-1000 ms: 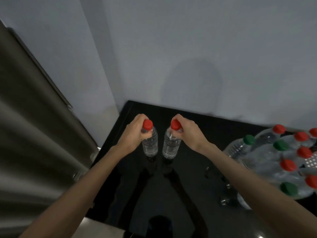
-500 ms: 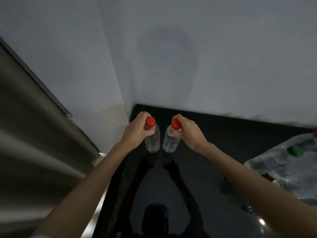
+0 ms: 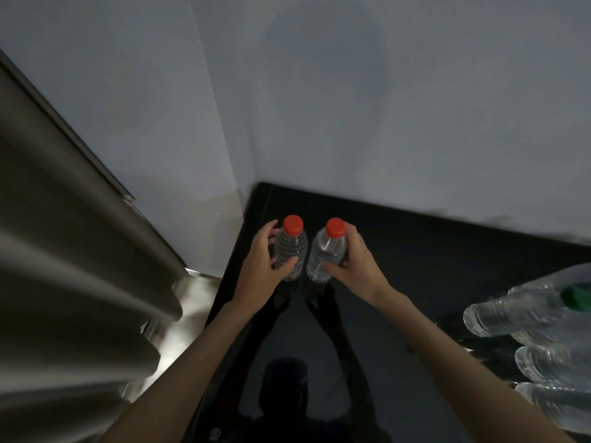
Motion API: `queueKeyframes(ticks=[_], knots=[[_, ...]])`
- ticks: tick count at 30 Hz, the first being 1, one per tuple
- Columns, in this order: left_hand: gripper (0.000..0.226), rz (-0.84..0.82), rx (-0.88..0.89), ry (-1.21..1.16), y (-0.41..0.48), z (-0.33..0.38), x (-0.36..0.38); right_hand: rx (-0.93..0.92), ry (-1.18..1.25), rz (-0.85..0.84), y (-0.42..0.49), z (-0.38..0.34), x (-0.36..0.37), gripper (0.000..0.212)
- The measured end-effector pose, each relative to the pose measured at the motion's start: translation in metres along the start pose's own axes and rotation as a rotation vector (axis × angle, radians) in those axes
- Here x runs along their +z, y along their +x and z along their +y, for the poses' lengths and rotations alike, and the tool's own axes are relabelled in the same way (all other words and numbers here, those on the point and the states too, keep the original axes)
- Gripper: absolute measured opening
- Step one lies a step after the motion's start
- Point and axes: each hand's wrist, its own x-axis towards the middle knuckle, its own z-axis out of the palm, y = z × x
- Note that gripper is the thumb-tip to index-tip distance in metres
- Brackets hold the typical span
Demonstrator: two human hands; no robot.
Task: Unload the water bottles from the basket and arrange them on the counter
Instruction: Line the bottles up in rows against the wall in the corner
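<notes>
1. At the far left corner of the room: a glossy black tabletop [image 3: 415, 282] meets two plain pale walls [image 3: 383, 107]; its surface mirrors the person's arms and head.
2. Left of the tabletop: a brushed-metal appliance [image 3: 64, 251], blurred, with a lighter metal ledge beside its lower edge.
3. Left bottle [image 3: 290, 251]: clear plastic, ribbed, red cap [image 3: 293, 224]. It stands upright on the tabletop near the corner, long axis vertical, cap pointing up and leaning slightly toward the wall in this view.
4. Right bottle [image 3: 325, 254]: clear plastic, red cap [image 3: 335, 227]. It stands upright just beside the first, with a narrow gap between them, long axis vertical, cap up.
5. Left hand [image 3: 262, 260]: curled loosely round the left bottle's body, thumb across its front, fingers behind; whether the grip is firm cannot be told.
6. Right hand [image 3: 358, 263]: wrapped round the right bottle's body, thumb on its lower front, fingers behind near the shoulder.
7. At the right edge: a heap of clear bottles [image 3: 543, 340] lying on their sides, blurred, one with a green cap [image 3: 575, 297], well apart from the standing pair. Their container cannot be made out.
</notes>
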Motion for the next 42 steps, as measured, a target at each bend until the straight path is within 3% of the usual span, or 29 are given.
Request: queueKeyframes(ticks=[13,24,42], knots=[[0.071,0.189,0.001,0.097,0.020,0.002,0.014,0.015,0.090,0.059,0.021,0.003,0.012,0.071],[0.074,0.345,-0.046,0.103,0.123,0.008,-0.001,0.048,0.123,0.128,0.115,-0.001,0.005,0.069],[0.074,0.369,-0.020,0.085,0.234,-0.014,-0.016,-0.009,0.164,0.291,0.230,0.005,0.028,0.077]])
